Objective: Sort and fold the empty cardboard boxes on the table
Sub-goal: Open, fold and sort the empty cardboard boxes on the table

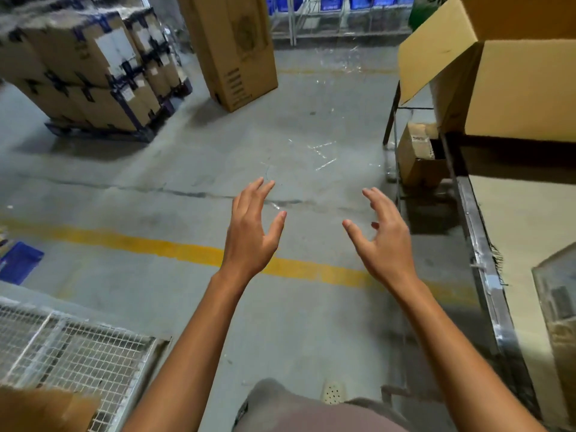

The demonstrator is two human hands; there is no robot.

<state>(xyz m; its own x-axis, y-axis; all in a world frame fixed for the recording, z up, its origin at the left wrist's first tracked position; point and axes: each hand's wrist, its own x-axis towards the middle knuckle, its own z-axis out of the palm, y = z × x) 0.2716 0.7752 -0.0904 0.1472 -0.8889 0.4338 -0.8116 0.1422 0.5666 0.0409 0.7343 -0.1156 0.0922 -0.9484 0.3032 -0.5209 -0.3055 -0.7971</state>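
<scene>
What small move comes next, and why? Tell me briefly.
The left hand and right hand hover spread and empty over the floor, while the open cardboard box stands unfolded on the table. So probably reach both rightward and take its hanging flap.

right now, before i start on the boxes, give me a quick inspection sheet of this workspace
surface: table, tan top with metal edge, at the right
job's things: cardboard box on the table's far end, flaps open, not folded
clutter: small box under the table; clear-wrapped item at its near end, contents unclear
hands: left hand and right hand both open, empty, over the floor
cables: nothing seen
surroundings: tall box standing on the floor, taped boxes stacked far left, wire cage near left, yellow line
</scene>
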